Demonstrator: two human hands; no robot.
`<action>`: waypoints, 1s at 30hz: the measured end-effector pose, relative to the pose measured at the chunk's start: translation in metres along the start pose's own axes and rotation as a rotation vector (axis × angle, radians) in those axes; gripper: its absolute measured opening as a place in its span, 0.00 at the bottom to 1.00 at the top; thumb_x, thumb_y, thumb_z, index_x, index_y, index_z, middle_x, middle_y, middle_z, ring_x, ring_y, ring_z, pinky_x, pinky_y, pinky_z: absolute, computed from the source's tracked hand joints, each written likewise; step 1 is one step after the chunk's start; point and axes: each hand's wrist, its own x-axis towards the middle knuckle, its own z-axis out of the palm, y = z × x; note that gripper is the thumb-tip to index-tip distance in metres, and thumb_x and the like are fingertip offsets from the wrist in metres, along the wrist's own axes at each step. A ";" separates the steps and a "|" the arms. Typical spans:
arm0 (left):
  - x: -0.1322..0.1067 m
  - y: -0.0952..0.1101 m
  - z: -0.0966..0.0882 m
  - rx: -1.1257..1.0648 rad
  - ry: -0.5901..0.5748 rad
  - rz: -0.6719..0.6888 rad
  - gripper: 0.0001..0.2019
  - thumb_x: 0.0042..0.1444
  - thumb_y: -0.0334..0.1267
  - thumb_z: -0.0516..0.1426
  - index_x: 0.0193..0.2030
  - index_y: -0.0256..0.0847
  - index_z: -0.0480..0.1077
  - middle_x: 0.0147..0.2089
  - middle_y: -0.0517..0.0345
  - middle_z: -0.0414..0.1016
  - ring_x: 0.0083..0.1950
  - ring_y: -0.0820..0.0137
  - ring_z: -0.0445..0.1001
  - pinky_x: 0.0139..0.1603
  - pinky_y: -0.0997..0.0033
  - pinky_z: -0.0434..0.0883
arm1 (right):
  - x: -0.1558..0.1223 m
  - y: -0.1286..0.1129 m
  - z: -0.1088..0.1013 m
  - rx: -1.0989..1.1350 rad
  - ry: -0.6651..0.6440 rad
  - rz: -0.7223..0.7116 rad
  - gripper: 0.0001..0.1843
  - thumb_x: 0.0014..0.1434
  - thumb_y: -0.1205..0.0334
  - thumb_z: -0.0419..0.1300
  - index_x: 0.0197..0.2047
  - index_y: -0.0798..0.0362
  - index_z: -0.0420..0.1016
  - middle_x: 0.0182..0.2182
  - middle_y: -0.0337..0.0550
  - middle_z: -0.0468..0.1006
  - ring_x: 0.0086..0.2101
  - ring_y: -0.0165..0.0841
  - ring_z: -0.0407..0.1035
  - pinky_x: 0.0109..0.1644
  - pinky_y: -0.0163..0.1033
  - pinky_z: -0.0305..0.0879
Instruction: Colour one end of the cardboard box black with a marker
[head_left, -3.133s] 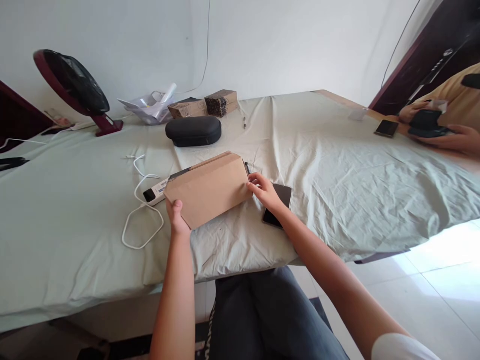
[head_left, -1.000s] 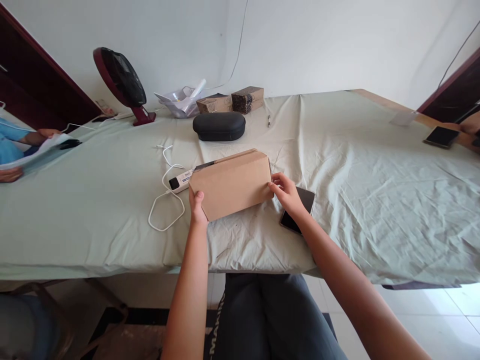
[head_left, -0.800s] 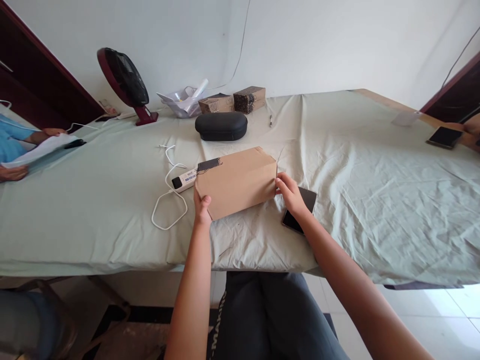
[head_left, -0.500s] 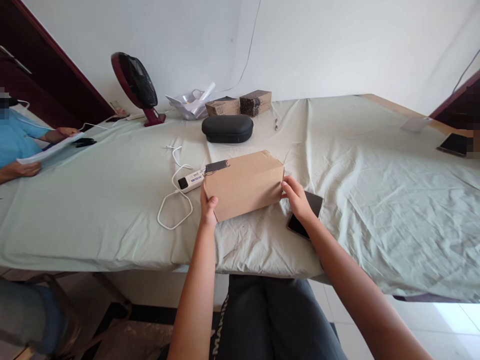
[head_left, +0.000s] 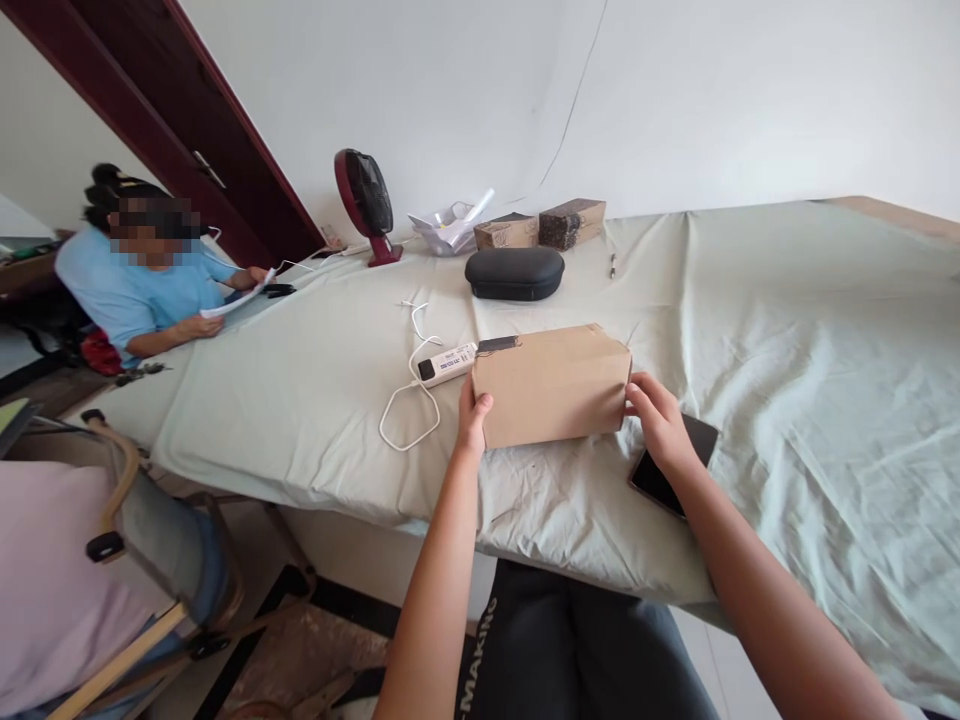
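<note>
A plain brown cardboard box (head_left: 553,384) lies on the pale green sheet of the table (head_left: 315,380). My left hand (head_left: 472,424) grips its near left corner, thumb on top. My right hand (head_left: 658,421) holds its right end with curled fingers. A strip of black tape marks the box's far left corner. A dark phone (head_left: 673,466) lies flat under my right wrist. A white power bank (head_left: 446,364) with a looped white cable (head_left: 409,425) sits just left of the box.
Behind the box are a black oval case (head_left: 514,273), two small cardboard boxes (head_left: 540,226), a pen (head_left: 613,264), crumpled plastic (head_left: 450,225) and a red fan (head_left: 367,203). A person in blue (head_left: 150,290) sits at the far left with papers. A chair (head_left: 142,540) stands at the near left.
The box tipped flatter, showing its top and black tape. My head turned left, bringing the seated person and chair into view. Both hands stayed on the box.
</note>
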 end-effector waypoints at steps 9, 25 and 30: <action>0.001 0.003 0.002 -0.059 0.034 -0.021 0.34 0.48 0.65 0.71 0.57 0.46 0.81 0.59 0.45 0.82 0.68 0.45 0.76 0.67 0.50 0.74 | 0.000 0.002 -0.001 -0.035 0.001 -0.030 0.21 0.66 0.37 0.62 0.44 0.46 0.78 0.36 0.43 0.80 0.38 0.42 0.75 0.44 0.48 0.74; 0.002 0.009 0.002 -0.176 0.183 -0.185 0.38 0.44 0.67 0.69 0.55 0.43 0.78 0.60 0.43 0.81 0.65 0.46 0.77 0.58 0.53 0.76 | -0.005 0.002 0.001 0.058 -0.046 -0.152 0.23 0.66 0.39 0.67 0.58 0.40 0.80 0.64 0.48 0.77 0.64 0.51 0.71 0.61 0.57 0.75; 0.002 0.009 0.000 -0.180 0.174 -0.234 0.39 0.46 0.69 0.66 0.58 0.44 0.77 0.61 0.44 0.81 0.64 0.46 0.78 0.56 0.53 0.77 | -0.005 0.007 0.002 0.059 -0.103 -0.110 0.32 0.66 0.37 0.67 0.68 0.38 0.75 0.69 0.49 0.74 0.65 0.53 0.71 0.66 0.63 0.72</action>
